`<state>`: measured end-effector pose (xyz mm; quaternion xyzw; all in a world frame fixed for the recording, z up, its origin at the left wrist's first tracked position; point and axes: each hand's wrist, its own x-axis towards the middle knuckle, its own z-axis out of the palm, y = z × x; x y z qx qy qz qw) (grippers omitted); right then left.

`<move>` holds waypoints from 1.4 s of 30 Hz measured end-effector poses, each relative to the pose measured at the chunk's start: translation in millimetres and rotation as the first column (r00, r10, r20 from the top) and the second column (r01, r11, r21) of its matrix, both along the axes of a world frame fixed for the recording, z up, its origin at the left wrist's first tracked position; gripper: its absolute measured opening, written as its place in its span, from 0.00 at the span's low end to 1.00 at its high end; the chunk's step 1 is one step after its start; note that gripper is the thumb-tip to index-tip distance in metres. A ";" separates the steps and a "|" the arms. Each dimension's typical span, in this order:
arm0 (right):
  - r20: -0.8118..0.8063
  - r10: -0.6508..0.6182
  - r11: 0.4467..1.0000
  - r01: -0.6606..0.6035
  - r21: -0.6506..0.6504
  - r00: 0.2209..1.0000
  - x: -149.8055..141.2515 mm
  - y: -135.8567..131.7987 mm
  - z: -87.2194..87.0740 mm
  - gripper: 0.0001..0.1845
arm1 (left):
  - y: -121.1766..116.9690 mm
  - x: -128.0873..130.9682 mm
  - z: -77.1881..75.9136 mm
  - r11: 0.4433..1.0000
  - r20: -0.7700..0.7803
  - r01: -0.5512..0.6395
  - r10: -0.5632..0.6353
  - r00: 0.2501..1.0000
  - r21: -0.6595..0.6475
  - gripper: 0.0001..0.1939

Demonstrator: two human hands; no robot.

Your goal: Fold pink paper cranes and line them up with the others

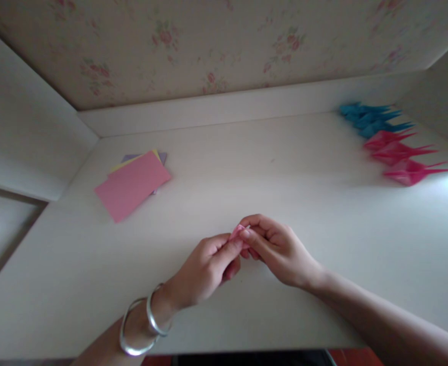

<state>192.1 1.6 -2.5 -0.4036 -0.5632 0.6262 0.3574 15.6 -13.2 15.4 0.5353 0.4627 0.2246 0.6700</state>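
A small folded piece of pink paper [236, 232] is pinched between my two hands, above the front middle of the white table [224, 188]. My left hand [211, 264] grips it from the left with thumb and curled fingers. From the right, my right hand [279, 249] presses on it with thumb and index finger, the other fingers curled below. Most of the paper is hidden behind the fingers, so its full shape does not show. Two silver bangles [156, 317] circle my left wrist.
Pink sheets [132, 187] lie over a yellow and a purple one at the left. Folded blue paper cranes [372, 119] and pink paper cranes [405, 172] stand in a row at the far right. A flower-patterned wall [193, 51] closes off the back; a white cabinet [26, 112] stands left.
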 end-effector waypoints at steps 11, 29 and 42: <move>-0.027 -0.072 0.989 0.068 -0.133 0.997 2.0 1.2 0.5 0.19 | -0.5 -8.6 3.1 0.988 -0.130 -0.022 0.042 0.991 0.156 0.24; -0.238 0.082 0.963 -0.138 -0.230 0.968 2.8 0.7 0.6 0.21 | -2.5 -7.9 -2.3 0.992 -0.064 0.016 -0.008 0.998 0.126 0.22; -0.169 0.158 0.952 -0.195 -0.235 0.973 13.1 2.6 6.2 0.25 | -2.0 -11.4 1.0 0.988 -0.005 -0.059 0.061 0.998 0.139 0.24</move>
